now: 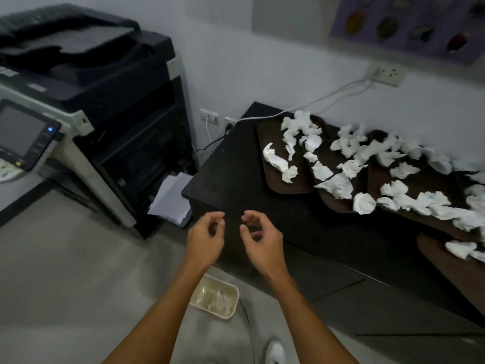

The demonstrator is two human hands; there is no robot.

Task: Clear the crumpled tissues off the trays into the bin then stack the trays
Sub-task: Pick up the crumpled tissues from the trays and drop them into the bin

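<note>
My left hand and right hand hover empty, fingers loosely curled, near the bin; tissues litter the trays on the surface.

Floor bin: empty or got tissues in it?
Not empty: the bin holds a few crumpled white tissues at its bottom.

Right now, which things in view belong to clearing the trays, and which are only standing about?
Job: crumpled tissues, brown trays, bin on the floor, left hand and right hand, both empty.
Just there: photocopier, loose paper beside it, white cable, wall socket, poster, black cabinet under the trays.
</note>
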